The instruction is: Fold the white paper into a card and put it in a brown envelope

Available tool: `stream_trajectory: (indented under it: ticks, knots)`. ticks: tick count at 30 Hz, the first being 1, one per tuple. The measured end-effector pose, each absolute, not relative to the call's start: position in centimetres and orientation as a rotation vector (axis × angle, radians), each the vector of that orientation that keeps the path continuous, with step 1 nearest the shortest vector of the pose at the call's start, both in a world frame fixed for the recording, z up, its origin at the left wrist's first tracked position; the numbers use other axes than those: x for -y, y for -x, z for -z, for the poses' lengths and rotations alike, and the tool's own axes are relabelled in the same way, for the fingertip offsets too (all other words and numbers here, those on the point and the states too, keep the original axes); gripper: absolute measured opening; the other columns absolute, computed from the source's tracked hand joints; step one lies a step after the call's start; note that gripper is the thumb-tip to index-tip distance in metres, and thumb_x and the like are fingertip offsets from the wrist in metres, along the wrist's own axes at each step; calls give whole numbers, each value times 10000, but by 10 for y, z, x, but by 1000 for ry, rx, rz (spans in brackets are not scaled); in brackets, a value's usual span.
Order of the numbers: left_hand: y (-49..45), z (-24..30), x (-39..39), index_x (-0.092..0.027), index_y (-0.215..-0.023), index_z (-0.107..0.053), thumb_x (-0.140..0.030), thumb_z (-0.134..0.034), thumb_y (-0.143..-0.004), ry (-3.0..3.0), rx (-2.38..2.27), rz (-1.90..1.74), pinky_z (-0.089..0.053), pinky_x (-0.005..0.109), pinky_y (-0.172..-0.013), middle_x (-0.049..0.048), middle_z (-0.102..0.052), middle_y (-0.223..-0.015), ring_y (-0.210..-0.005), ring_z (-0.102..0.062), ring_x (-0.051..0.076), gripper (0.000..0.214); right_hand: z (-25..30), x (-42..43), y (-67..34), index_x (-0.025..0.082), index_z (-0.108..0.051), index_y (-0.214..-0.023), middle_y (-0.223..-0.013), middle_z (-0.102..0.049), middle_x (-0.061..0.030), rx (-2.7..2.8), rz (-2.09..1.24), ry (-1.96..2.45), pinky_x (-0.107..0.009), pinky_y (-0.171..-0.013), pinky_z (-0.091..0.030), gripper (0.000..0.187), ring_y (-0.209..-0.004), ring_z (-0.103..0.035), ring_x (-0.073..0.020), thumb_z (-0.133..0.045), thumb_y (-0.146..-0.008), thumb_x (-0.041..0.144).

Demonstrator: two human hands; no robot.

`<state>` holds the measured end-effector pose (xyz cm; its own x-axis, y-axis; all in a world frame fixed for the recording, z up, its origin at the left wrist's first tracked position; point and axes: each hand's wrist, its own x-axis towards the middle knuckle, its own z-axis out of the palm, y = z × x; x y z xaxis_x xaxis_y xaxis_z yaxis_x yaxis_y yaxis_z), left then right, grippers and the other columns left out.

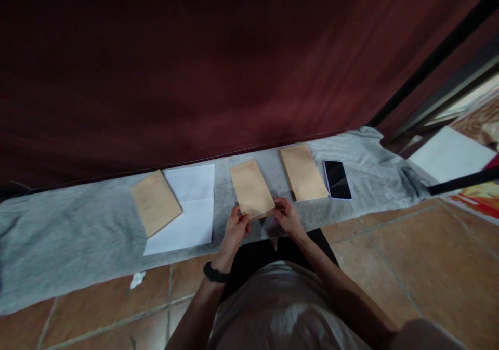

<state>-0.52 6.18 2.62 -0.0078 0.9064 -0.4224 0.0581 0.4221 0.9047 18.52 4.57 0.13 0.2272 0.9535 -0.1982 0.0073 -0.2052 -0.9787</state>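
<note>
In the head view a tan paper envelope (252, 186) lies in the middle of the grey cloth, its near edge between my two hands. My left hand (236, 227) pinches its near left corner, thumb on top. At the near right corner, the curled fingers of my right hand (287, 216) grip the same envelope. A pale strip shows along that near edge; I cannot tell whether it is a flap or paper inside. To the right sits a thicker tan stack (304, 174), apparently envelopes. Another tan envelope (156, 203) rests at the left, overlapping white paper sheets (193, 212).
A phone (337, 180) with a dark screen lies right of the stack. The grey cloth (78, 241) covers a long, low surface against a dark red curtain (195, 79). A white scrap (138, 279) is on the tiled floor. Dark bars and a white sheet (452, 154) stand at the right.
</note>
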Motion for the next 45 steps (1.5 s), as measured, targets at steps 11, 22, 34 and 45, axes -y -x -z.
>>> stream_trajectory:
  ticks: [11,22,34,45]
  knots:
    - [4,-49,-52,-181,-1562,-326,-305,-684,-908,-1654,-1961,-314,-528,291,-678,81,-764,-945,-807,-746,243,756,-2,-49,-197,227,-570,-1399,-1493,-543,-115,2122,-470,1402,-456,-1097,-455,414,-1364,-516,-265,-534,-988,200]
    - [19,-34,-48,-179,-1424,-557,-220,-484,-1008,-2579,-1705,-151,-559,416,-977,127,-528,-1521,-1233,-599,303,424,-5,-58,-202,223,-588,-1371,-1432,-605,-108,2261,-363,1434,-439,-1010,-459,370,-1251,-592,-260,-548,-1003,227]
    - [21,-39,-62,-186,-1391,-580,-320,-447,-1029,-2599,-1642,-308,-498,484,-1033,132,-632,-1399,-1232,-604,310,408,-10,-56,-202,233,-630,-1292,-1392,-617,-96,2272,-322,1410,-413,-952,-449,289,-1149,-619,-245,-515,-1027,240]
    - [-27,-17,-207,-90,-1594,-295,-426,-244,-1069,-2635,-1548,-192,-159,436,-1292,109,-294,-1669,-1570,-195,234,625,-12,-55,-201,250,-620,-1314,-1356,-633,-107,2186,-376,1365,-437,-971,-474,310,-1184,-608,-261,-534,-1018,278]
